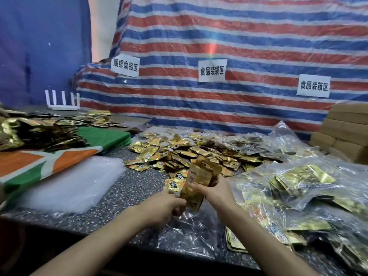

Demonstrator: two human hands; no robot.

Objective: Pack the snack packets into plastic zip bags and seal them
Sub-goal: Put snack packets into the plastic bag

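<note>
Two hands share one bundle: left hand (161, 208) pinches the low end of the gold snack packet stack (199, 180), right hand (217, 194) wraps its middle, over the empty clear zip bag (189, 234) on the counter; best to square the edges, grip firmly and slide it in mouth-first.

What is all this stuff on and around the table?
loose snack packets: many, gold, heaped mid-table
held packets: one bundle, gold, front centre
zip bag: one, clear, beneath that bundle
filled bags: several, clear over gold, right side
empty bag stack: one, whitish, left
cardboard boxes: several, brown, far right
paper labels: three, white, on the tarp
tarp: one, red-blue-white striped, behind table
left hand: one, grips held packets' lower end
right hand: one, grips held packets higher
</note>
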